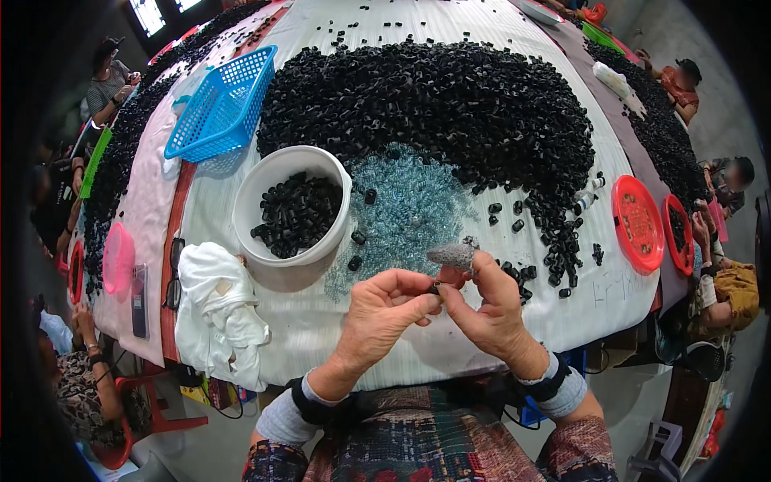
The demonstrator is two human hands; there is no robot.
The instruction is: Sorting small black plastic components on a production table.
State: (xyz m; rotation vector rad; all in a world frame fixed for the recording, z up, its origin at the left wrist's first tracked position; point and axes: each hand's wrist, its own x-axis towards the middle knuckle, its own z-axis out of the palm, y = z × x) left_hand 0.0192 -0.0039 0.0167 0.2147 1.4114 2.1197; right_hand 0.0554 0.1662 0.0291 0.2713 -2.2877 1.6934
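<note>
Fingers (401,279) of the left hand (373,320) and the right hand (496,312) are clamped together on a small black piece (434,287), which sits between the two hands over the near middle of the white surface (309,329). A grey, pointed covering (452,256) shows at one finger of the right hand. Just beyond lie clear bluish beads (414,201), with a large black heap (426,104) on their far side. Left of the beads stands a white bucket (263,186) of black parts (299,215); a blue basket (210,149) is farther left, a crumpled white cloth (213,301) nearer. A red tray (645,263) rests at right.
</note>
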